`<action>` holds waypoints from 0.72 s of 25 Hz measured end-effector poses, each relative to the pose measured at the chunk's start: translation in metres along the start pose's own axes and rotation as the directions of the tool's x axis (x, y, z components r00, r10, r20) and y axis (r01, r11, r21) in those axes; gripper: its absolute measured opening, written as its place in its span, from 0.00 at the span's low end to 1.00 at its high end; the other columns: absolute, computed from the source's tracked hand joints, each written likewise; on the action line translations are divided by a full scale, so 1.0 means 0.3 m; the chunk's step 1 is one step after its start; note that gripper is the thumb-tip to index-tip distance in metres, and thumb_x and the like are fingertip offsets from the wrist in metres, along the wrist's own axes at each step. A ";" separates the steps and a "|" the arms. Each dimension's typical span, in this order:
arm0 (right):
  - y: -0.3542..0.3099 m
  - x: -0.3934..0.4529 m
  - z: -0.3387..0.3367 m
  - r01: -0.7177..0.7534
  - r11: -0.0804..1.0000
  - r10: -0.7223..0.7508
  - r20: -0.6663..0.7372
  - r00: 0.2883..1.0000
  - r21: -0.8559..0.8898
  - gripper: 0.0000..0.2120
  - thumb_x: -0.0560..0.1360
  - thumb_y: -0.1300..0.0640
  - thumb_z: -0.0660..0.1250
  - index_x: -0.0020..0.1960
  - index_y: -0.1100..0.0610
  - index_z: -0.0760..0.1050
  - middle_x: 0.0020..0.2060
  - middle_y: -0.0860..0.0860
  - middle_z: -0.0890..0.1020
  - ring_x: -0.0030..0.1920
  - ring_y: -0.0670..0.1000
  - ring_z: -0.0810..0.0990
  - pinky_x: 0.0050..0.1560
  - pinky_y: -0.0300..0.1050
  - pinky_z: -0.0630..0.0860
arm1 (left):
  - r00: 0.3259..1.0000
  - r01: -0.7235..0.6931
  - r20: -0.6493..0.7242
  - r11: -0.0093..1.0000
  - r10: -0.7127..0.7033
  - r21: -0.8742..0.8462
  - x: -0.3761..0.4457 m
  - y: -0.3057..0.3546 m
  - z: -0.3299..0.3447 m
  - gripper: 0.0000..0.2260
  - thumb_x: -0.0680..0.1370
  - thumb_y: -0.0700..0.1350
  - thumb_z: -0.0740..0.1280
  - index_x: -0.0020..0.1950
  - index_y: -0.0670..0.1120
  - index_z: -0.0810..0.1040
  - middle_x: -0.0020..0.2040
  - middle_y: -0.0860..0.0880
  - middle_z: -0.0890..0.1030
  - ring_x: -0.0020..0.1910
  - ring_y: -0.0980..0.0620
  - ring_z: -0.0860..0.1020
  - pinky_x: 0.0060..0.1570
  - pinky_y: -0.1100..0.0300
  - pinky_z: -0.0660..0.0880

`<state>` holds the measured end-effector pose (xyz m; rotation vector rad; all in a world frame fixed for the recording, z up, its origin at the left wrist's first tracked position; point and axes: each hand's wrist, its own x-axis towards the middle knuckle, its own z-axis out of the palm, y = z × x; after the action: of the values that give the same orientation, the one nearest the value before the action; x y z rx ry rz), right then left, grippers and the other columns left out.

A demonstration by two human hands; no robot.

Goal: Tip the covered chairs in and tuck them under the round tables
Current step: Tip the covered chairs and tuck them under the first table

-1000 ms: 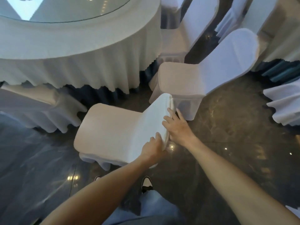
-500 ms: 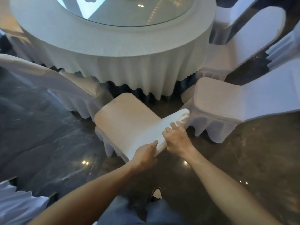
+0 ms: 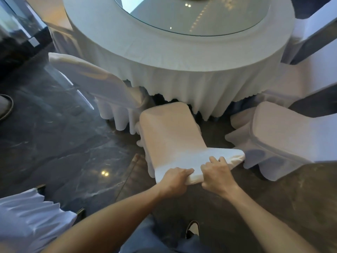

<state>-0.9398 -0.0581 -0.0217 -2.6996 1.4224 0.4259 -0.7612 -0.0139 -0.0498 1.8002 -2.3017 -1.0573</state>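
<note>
I see soft daylight mirrored in the glass tabletop (image 3: 191,17), with pinpoint lamp glare on it and on the dark floor (image 3: 104,173). Edges bow from the wide lens; the left side smears with blur.

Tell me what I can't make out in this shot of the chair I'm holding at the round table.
All in the head view:
- Chair legs: hidden by its white cover.
- Table base: hidden behind the hanging tablecloth.
- Fingertips of left hand and right hand: some curl behind the backrest top.
- Table's far side: cut off by the top edge.
- Right-hand neighbouring chair: cut off by the right edge.
</note>
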 end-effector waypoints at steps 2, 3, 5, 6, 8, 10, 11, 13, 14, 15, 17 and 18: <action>-0.042 -0.009 0.004 -0.008 1.000 0.008 0.017 1.000 0.020 0.07 0.59 0.53 0.71 0.34 0.57 0.80 0.31 0.54 0.82 0.35 0.55 0.76 0.41 0.51 0.73 | 0.998 -0.047 0.052 0.999 0.045 0.026 -0.027 -0.045 0.006 0.21 0.72 0.41 0.67 0.64 0.52 0.73 0.53 0.48 0.82 0.49 0.44 0.80 0.47 0.51 0.76; -0.068 -0.024 0.005 -0.008 0.999 0.007 0.018 1.000 0.034 0.07 0.58 0.54 0.71 0.34 0.56 0.80 0.30 0.54 0.82 0.34 0.55 0.76 0.39 0.50 0.74 | 0.996 -0.063 0.068 0.997 0.061 0.033 -0.048 -0.059 0.012 0.20 0.72 0.42 0.67 0.63 0.52 0.72 0.51 0.48 0.81 0.47 0.44 0.80 0.45 0.52 0.75; -0.122 -0.050 0.012 -0.009 0.997 0.008 0.009 1.000 0.072 0.07 0.55 0.55 0.71 0.31 0.56 0.78 0.27 0.54 0.80 0.30 0.55 0.75 0.34 0.48 0.74 | 0.993 -0.091 0.082 0.995 0.088 0.034 -0.090 -0.086 0.025 0.18 0.71 0.42 0.67 0.59 0.52 0.70 0.49 0.48 0.80 0.45 0.44 0.79 0.40 0.54 0.71; -0.148 -0.064 0.020 -0.015 0.995 0.015 0.007 1.000 0.100 0.08 0.54 0.55 0.72 0.31 0.56 0.77 0.26 0.53 0.79 0.29 0.55 0.74 0.32 0.48 0.74 | 0.990 -0.109 0.092 0.993 0.105 0.044 -0.108 -0.101 0.033 0.17 0.71 0.42 0.67 0.58 0.52 0.70 0.49 0.48 0.79 0.45 0.44 0.79 0.39 0.54 0.70; -0.186 -0.084 0.039 -0.023 0.990 0.022 0.013 1.000 0.136 0.08 0.53 0.56 0.71 0.30 0.56 0.76 0.25 0.53 0.78 0.26 0.54 0.73 0.29 0.46 0.73 | 0.986 -0.127 0.118 0.990 0.121 0.053 -0.136 -0.124 0.034 0.18 0.71 0.41 0.68 0.58 0.52 0.69 0.49 0.48 0.78 0.44 0.44 0.78 0.39 0.55 0.68; -0.212 -0.081 0.045 -0.030 0.987 0.029 0.007 1.000 0.156 0.07 0.52 0.58 0.70 0.28 0.56 0.74 0.24 0.53 0.76 0.25 0.54 0.71 0.27 0.45 0.70 | 0.981 -0.149 0.130 0.988 0.142 0.040 -0.148 -0.154 0.020 0.18 0.71 0.41 0.69 0.58 0.52 0.68 0.49 0.48 0.78 0.44 0.44 0.78 0.39 0.54 0.69; -0.227 -0.082 0.045 -0.039 0.985 0.039 0.006 0.999 0.165 0.07 0.51 0.59 0.69 0.27 0.56 0.72 0.23 0.53 0.75 0.24 0.54 0.70 0.26 0.45 0.68 | 0.977 -0.163 0.143 0.986 0.157 0.029 -0.153 -0.166 0.015 0.19 0.71 0.41 0.69 0.58 0.52 0.68 0.49 0.48 0.78 0.44 0.44 0.78 0.39 0.54 0.70; -0.254 -0.083 0.043 -0.056 0.982 0.057 -0.001 0.998 0.178 0.08 0.48 0.60 0.68 0.26 0.56 0.70 0.21 0.52 0.73 0.23 0.55 0.69 0.26 0.45 0.67 | 0.971 -0.179 0.169 0.983 0.170 0.036 -0.175 -0.179 -0.005 0.19 0.71 0.41 0.69 0.59 0.51 0.68 0.50 0.47 0.78 0.44 0.43 0.78 0.39 0.53 0.68; -0.264 -0.087 0.045 -0.050 0.982 0.053 -0.015 0.998 0.180 0.09 0.47 0.60 0.68 0.26 0.55 0.70 0.21 0.52 0.72 0.23 0.55 0.69 0.25 0.45 0.66 | 0.967 -0.200 0.169 0.979 0.191 0.040 -0.187 -0.185 -0.015 0.19 0.71 0.40 0.69 0.59 0.50 0.68 0.50 0.46 0.78 0.44 0.41 0.78 0.39 0.53 0.68; -0.279 -0.103 0.046 -0.049 0.980 0.053 -0.017 0.998 0.194 0.10 0.47 0.60 0.68 0.25 0.55 0.70 0.21 0.52 0.72 0.23 0.55 0.69 0.25 0.44 0.66 | 0.962 -0.227 0.170 0.972 0.215 0.053 -0.205 -0.186 -0.023 0.19 0.71 0.40 0.69 0.59 0.49 0.68 0.50 0.45 0.77 0.44 0.40 0.78 0.38 0.53 0.67; -0.309 -0.137 0.057 -0.062 0.971 0.073 -0.036 0.997 0.229 0.10 0.46 0.60 0.68 0.26 0.55 0.70 0.22 0.52 0.72 0.23 0.56 0.70 0.25 0.45 0.67 | 0.947 -0.276 0.195 0.956 0.254 0.094 -0.237 -0.192 -0.027 0.20 0.71 0.40 0.68 0.61 0.48 0.67 0.50 0.44 0.77 0.44 0.38 0.78 0.37 0.52 0.65; -0.333 -0.165 0.071 -0.070 0.967 0.085 -0.051 0.995 0.245 0.09 0.47 0.61 0.67 0.26 0.55 0.71 0.22 0.52 0.73 0.24 0.56 0.71 0.25 0.46 0.68 | 0.938 -0.298 0.213 0.949 0.272 0.099 -0.259 -0.197 -0.018 0.21 0.71 0.40 0.68 0.62 0.48 0.67 0.51 0.44 0.77 0.44 0.37 0.78 0.37 0.52 0.64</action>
<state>-0.8894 0.0424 -0.0361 -2.4890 1.4913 0.1600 -0.6833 0.0453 -0.0479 1.3875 -2.7022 -1.1026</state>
